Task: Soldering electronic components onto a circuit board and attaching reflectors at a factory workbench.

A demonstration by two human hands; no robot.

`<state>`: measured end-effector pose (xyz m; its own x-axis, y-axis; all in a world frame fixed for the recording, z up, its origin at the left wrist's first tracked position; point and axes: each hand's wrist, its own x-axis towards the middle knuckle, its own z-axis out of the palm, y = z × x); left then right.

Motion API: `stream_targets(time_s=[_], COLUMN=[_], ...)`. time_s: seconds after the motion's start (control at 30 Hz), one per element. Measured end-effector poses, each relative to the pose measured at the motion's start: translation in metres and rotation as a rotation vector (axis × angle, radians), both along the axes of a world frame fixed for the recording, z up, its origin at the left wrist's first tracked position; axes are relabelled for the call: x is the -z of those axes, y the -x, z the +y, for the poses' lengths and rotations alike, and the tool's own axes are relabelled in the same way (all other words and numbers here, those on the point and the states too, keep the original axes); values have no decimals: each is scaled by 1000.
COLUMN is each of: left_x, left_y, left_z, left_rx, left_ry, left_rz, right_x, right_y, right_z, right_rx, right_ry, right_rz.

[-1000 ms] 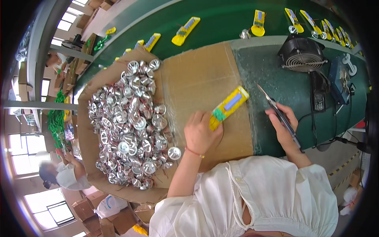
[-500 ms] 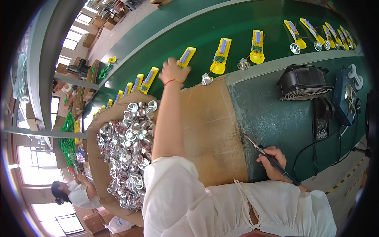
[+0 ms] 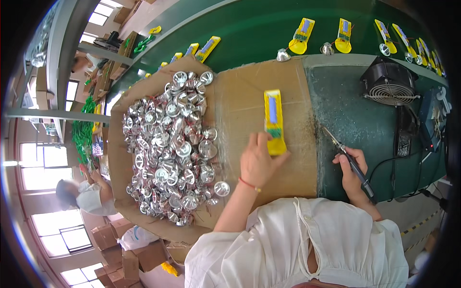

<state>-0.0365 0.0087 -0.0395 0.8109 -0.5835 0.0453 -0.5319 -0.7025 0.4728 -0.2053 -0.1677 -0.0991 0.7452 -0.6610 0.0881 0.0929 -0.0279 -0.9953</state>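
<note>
My left hand [image 3: 259, 161] pinches the wide lower end of a yellow flashlight housing [image 3: 268, 113]. This open housing holds a blue-purple battery cell and a small green circuit board, and it lies lengthwise over the cardboard sheet [image 3: 240, 101]. In my right hand [image 3: 354, 168], to the right of the cardboard, is a soldering iron [image 3: 353, 165], its tip pointing up and left. Left of my left hand, a cardboard box [image 3: 117, 158] holds a heap of shiny silver reflectors [image 3: 170, 139] with thin red wires.
Along the green conveyor [image 3: 249, 33] lie more yellow housings [image 3: 301, 36], some wired to reflectors. A black fan [image 3: 390, 81] stands at the right beside a blue soldering station [image 3: 430, 120]. A black cable loops below them. Another person [image 3: 93, 192] works at far left.
My left hand has brought a yellow housing from the conveyor back onto the cardboard. My right hand still holds the soldering iron. The view has shifted.
</note>
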Motion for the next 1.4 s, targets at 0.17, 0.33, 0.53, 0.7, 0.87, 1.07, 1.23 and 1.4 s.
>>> stream_targets(time_s=[0.17, 0.33, 0.53, 0.7, 0.87, 1.07, 1.23, 1.4], left_x=[-13, -13, -4, 2, -25, -23, 9, 25], left_y=[-14, -58, -69, -78, -61, 10, 26, 31], left_z=[53, 85, 94, 95, 97, 51, 46, 35], left_rx=[-140, -395, -407, -353, -234, -110, -84, -33], left_ry=[55, -374, -291, -361, 79, 230, 336, 296], left_rz=[-431, -639, -626, -681, -776, 144, 284, 260], right_x=[0, -11, -21, -35, -36, -44, -42, -36], right_y=[3, 3, 9, 12, 14, -7, -6, -7], right_z=[2, 17, 27, 31, 35, 26, 29, 36], right_rx=[19, -4, -44, -102, -124, -195, -186, -193], right_ry=[66, 49, 48, 15, 48, 636, 503, 424], right_rz=[-2, -30, -68, -54, -73, -282, -158, -118])
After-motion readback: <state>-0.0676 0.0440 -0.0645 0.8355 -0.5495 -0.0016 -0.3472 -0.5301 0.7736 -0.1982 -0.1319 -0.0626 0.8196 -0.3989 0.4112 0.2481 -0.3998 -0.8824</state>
